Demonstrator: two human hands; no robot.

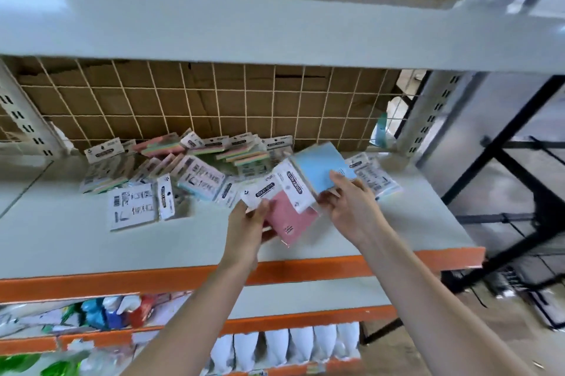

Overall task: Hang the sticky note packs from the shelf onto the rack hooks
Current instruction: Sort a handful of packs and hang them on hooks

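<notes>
My left hand [249, 227] grips a pink sticky note pack [286, 219] by its white header card, just above the grey shelf [183, 241]. My right hand [351, 207] holds a light blue sticky note pack [324, 166] that overlaps the pink one. A heap of several more sticky note packs [183, 170] lies on the shelf to the left and behind, some face down. One more pack [373, 175] lies right of my right hand. No hooks show in the wire grid [214, 100] at the back of the shelf.
Cardboard stands behind the wire grid. An upper shelf [244, 30] overhangs the work area and carries boxes and coloured packs. The shelf's front edge is orange [305, 271]. Lower shelves hold bagged goods. A black metal frame [504, 207] stands at the right.
</notes>
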